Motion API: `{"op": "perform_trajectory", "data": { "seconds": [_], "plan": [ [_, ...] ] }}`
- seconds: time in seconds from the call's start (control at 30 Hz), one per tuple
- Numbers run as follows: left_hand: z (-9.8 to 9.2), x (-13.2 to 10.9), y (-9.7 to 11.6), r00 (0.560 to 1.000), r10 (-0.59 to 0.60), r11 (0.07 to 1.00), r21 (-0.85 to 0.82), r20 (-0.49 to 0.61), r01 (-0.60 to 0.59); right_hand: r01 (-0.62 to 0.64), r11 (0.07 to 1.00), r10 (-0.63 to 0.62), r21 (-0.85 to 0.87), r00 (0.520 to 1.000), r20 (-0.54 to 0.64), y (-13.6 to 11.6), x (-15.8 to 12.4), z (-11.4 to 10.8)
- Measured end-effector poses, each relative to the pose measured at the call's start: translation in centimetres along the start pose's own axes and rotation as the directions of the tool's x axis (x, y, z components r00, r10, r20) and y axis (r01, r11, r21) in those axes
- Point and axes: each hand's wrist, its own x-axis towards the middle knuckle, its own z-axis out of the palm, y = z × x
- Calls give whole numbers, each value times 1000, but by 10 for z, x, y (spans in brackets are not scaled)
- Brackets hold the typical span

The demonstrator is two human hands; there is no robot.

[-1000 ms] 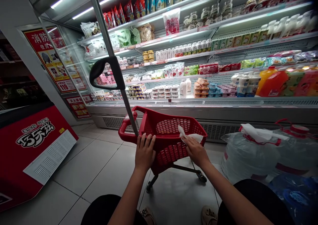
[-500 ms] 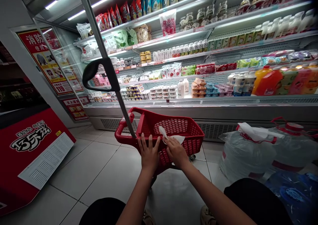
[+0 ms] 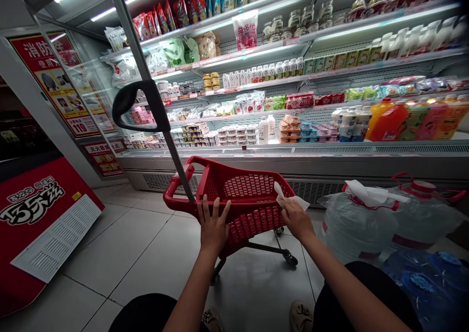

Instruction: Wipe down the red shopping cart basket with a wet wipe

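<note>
A small red plastic shopping cart (image 3: 252,219) stands in front of me, its basket open at the top. My left hand (image 3: 213,227) lies flat against the near side below the rim, fingers spread. My right hand (image 3: 297,219) presses a white tissue (image 3: 300,202) onto the rim near the cart's front right corner. Part of the tissue sticks up past the fingers. A metal pole (image 3: 141,58) with a black loop handle (image 3: 159,107) rises from the cart's left end.
An open refrigerated shelf (image 3: 330,151) full of dairy and drinks runs behind the cart. Large water bottles (image 3: 361,224) in plastic wrap and blue jugs (image 3: 421,280) stand at the right. A red freezer (image 3: 44,214) sits at the left, on the tiled floor (image 3: 146,258).
My right hand has slid the tissue rightward along the rim, from the middle to the front corner. My left hand keeps its place on the cart. The view has shifted slightly.
</note>
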Motion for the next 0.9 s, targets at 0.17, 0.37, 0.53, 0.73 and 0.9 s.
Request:
{"op": "perform_trajectory", "data": {
  "seconds": [0.17, 0.37, 0.53, 0.73, 0.9],
  "plan": [
    [4, 6, 14, 999, -38, 999, -24, 16, 38, 38, 997, -37, 61, 999, -32, -53, 4, 16],
    [6, 8, 20, 998, -37, 999, -17, 54, 38, 165, 967, -174, 194, 984, 30, -145, 10, 26],
    [10, 6, 18, 998, -40, 999, 11, 56, 40, 242, 925, -268, 294, 962, 49, -186, 12, 26],
    [9, 0, 6, 994, 29, 1000, -15, 106, -27, 274, 936, -288, 221, 957, 32, -143, 12, 23],
    [9, -3, -2, 987, 45, 999, -16, 157, -43, 227, 970, -229, 82, 973, 17, -66, 4, 21]
  ]
}}
